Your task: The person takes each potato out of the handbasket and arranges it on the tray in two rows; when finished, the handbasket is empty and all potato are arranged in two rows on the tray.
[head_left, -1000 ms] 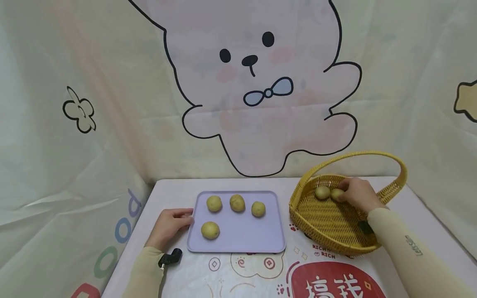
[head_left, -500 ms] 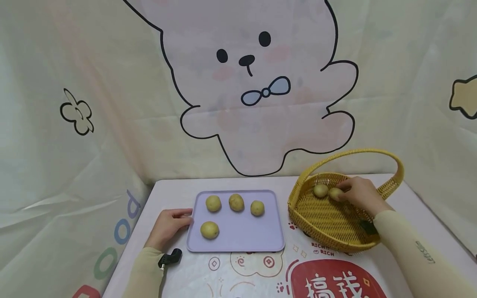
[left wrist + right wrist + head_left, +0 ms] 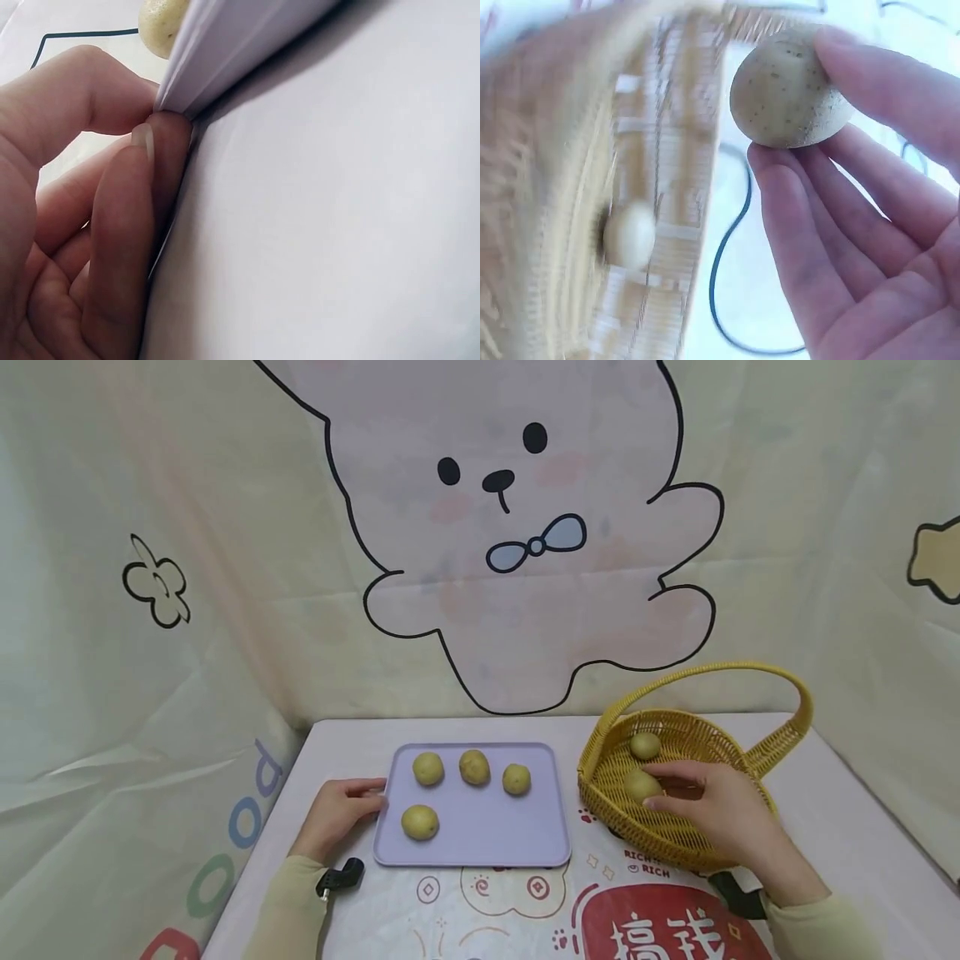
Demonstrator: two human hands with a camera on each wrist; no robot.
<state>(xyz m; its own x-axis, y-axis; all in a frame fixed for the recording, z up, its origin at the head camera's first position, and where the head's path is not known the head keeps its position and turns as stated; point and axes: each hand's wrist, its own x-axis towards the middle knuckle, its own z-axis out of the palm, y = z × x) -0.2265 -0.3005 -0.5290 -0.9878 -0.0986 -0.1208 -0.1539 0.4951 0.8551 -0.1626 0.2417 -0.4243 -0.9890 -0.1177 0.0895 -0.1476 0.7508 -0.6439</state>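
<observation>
My right hand pinches a potato between thumb and fingertips. In the head view this potato overlaps the yellow wicker basket. Another potato lies inside the basket near its back; it also shows, blurred, in the right wrist view. My left hand holds the left edge of the lilac tray, its fingertips right at the rim. On the tray lie several potatoes: three in a row at the back, and one potato at the front left.
The basket's tall arched handle rises over its back. A white table cover with a red print lies beneath everything. Behind stands a cloth backdrop with a cartoon bear.
My right hand has lifted a potato from beside the other one in the basket and moved it toward the front left. My left hand and the tray have stayed put.
</observation>
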